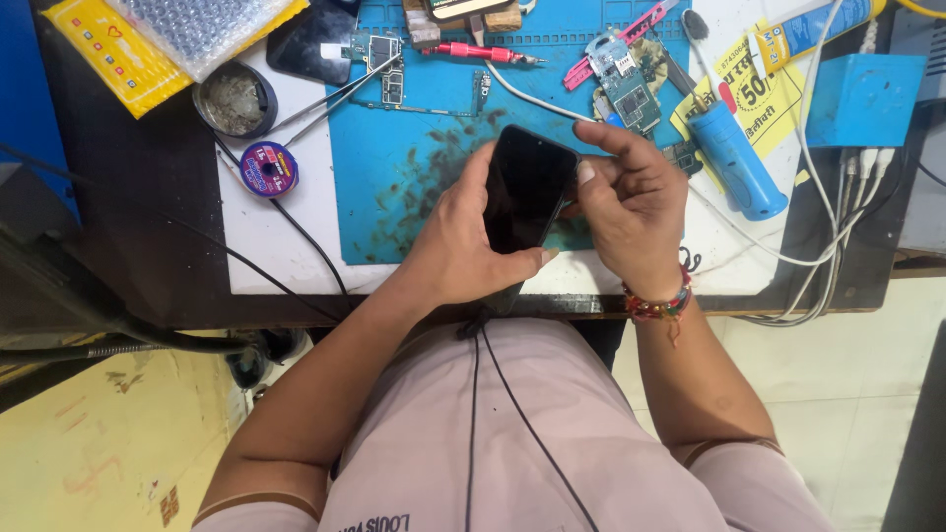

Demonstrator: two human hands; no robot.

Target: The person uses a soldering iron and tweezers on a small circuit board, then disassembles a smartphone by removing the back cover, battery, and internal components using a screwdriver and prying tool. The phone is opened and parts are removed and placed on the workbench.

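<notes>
**Black handset gripped over a stained repair mat**

Black and glossy, a smartphone [524, 189] sits upright between a person's two hands above the blue work mat [394, 177] on a white bench [266, 236]. The left hand [458, 246] is clamped around the phone's lower half, thumb along one edge, while the right hand [631, 202] closes on the upper right side, forefinger hooked over the top corner and thumb pressed at the rim. A beaded bracelet [655, 303] circles the right wrist.

Bare circuit boards [626, 89] lie further back on the mat, beside a red-handled tool [478, 51], metal tweezers [335, 99] and a blue cylindrical tool [737, 160]. A spool of solder wire [268, 168] and a round tin [235, 99] rest to the left; white cables [818, 227] trail off the right edge.

Judging by the grip, the work goes best with the left hand bracing the body firmly and the right applying even, gentle pressure along the seam, keeping the glass clear of the mat's clutter.
</notes>
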